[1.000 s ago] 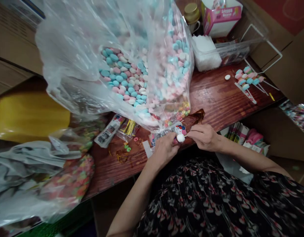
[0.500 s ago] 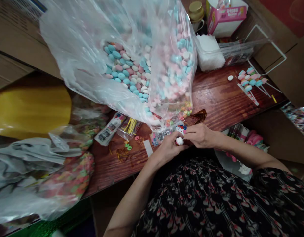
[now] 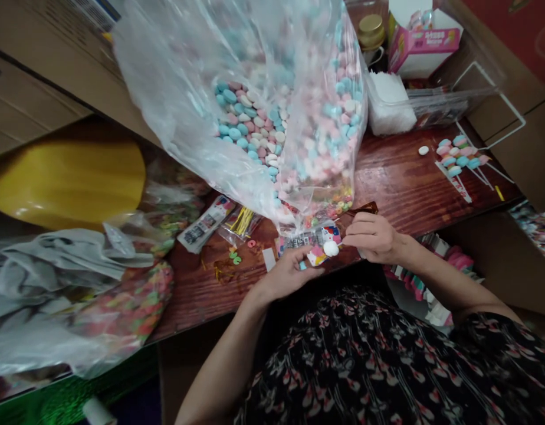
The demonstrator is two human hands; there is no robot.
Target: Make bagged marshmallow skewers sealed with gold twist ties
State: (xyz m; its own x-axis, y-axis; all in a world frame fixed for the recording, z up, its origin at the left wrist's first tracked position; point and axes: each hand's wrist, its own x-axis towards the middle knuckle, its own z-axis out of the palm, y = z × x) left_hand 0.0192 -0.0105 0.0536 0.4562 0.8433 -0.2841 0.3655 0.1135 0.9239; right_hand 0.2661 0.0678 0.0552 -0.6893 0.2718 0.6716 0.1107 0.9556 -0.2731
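Observation:
My left hand (image 3: 290, 273) is closed on a small printed candy packet (image 3: 317, 257), with pink and yellow on it. A round white candy (image 3: 331, 248) sticks out at the packet's right end. Just to the right, my right hand (image 3: 373, 237) has its fingertips pinched together on what looks like a thin white stick beside the candy. Its far end is hidden by the fingers. Behind the hands lie flat printed packets (image 3: 294, 241) on the wooden table (image 3: 197, 301), against a big clear bag (image 3: 175, 124) of pink, blue and white candies.
Candy skewers on white sticks (image 3: 462, 158) lie at the right, beside a loose white candy (image 3: 423, 150). Yellow twist ties (image 3: 242, 221) and a stack of printed wrappers (image 3: 206, 224) are left of the hands. A plastic tray (image 3: 436, 109) stands behind; a bag of ring-shaped pieces (image 3: 122, 307) bulges at left.
My right hand has moved away to the right from my left. The white candy and the colourful packet now show between them. The whole view has shifted slightly.

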